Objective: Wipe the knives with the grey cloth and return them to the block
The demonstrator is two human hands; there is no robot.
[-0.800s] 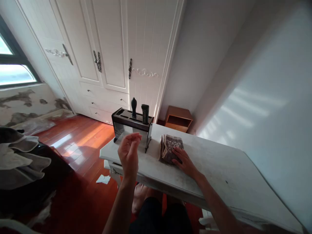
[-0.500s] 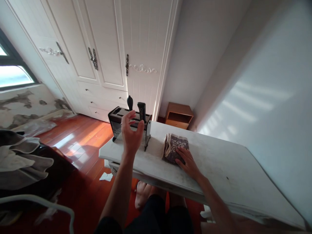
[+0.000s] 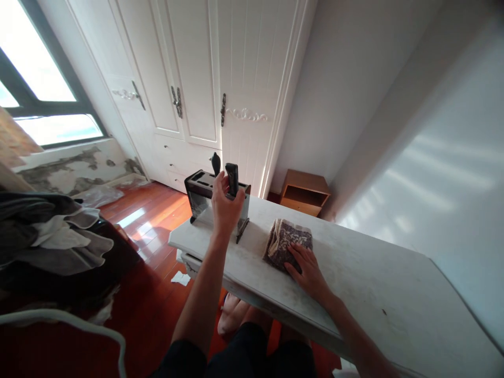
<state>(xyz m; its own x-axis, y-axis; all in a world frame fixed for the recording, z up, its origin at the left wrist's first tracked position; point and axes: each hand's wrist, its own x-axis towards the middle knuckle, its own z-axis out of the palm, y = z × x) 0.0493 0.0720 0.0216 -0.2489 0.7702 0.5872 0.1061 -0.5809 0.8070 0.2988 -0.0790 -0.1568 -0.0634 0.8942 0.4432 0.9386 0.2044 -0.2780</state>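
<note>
My left hand (image 3: 228, 207) is beside a black knife handle (image 3: 232, 179) that stands up from a knife holder (image 3: 202, 197) with a dark slotted top and see-through sides. Its thumb and fingers are apart around the lower part of the handle; whether they touch it I cannot tell. A second black handle (image 3: 215, 164), rounder, rises just behind. My right hand (image 3: 309, 270) lies flat, fingers spread, on a folded brown patterned towel (image 3: 285, 242). Both holder and towel rest on a white table (image 3: 354, 283).
Beyond the table stand a white wardrobe (image 3: 197, 68) and a small wooden cabinet (image 3: 305, 191). Dark and grey cloths (image 3: 66, 236) are heaped at the left, with a pale curved tube (image 3: 71, 317) in front. A paper scrap (image 3: 181, 278) lies on the red floor.
My left hand has moved in closer to the knife handle, its fingers now beside it. The right hand stays on the towel. The camera view has turned slightly left.
</note>
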